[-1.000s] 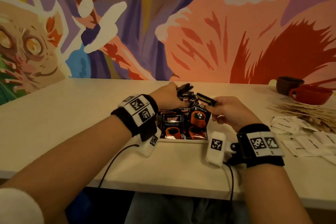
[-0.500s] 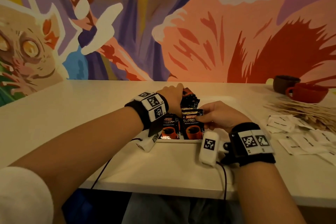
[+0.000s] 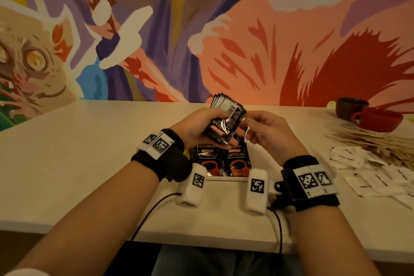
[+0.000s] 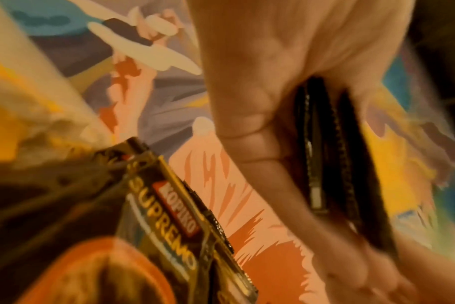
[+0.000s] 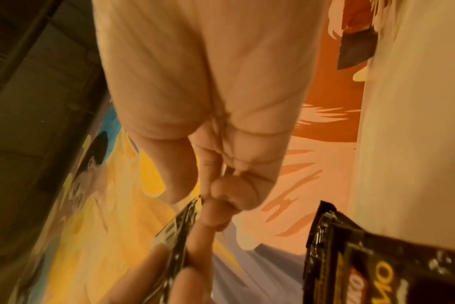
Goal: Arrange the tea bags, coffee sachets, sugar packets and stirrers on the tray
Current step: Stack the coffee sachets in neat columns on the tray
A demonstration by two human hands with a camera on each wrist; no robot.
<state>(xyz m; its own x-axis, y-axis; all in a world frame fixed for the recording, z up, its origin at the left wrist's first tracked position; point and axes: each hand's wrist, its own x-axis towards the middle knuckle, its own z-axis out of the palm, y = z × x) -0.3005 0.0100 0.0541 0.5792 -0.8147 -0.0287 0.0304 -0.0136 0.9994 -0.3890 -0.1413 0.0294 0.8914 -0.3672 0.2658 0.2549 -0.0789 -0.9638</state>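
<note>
**Sachets lifted over tray**

Left hand grips a stack of coffee sachets above the tray. Right hand, fingers curled, touches the stack's edge; grip unclear. Two sachets lie on the tray; sugar packets and stirrers sit right.

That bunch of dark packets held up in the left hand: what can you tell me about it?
The stack of coffee sachets is several glossy black foil packets with white and red print and serrated ends, fanned slightly at the top. It is held tilted above the table, over two sachets lying face up. The left hand grips its lower part; the right hand is at its right edge, contact unclear.
</note>
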